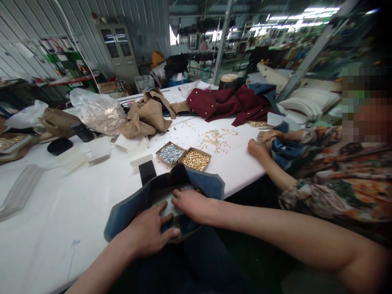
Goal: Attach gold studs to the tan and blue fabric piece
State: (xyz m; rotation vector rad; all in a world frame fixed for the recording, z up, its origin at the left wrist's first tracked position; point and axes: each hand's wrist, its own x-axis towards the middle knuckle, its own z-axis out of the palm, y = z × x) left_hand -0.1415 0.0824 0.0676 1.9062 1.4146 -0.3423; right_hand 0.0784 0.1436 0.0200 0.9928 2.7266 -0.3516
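Observation:
A blue piece of material [127, 214], shaped like an open pouch with a dark inner side, lies at the table's front edge and over my lap. My left hand [150, 230] rests on its near part, fingers spread and thumb stretched out to the right. Bent closer together, the fingers of my right hand [191, 203] press down inside the fold at a pale flat sheet [163, 199]; whatever is under their tips is hidden. Just beyond the blue piece stand a small box of silver studs [170, 154] and a box of gold studs [196, 159].
Loose gold studs [214, 139] are scattered on the white table [76, 192]. A black block [147, 171], brown pieces [145, 116], maroon pieces [220, 102] and a plastic bag [94, 110] lie around. At right, a co-worker's hands [259, 149] hold another blue piece.

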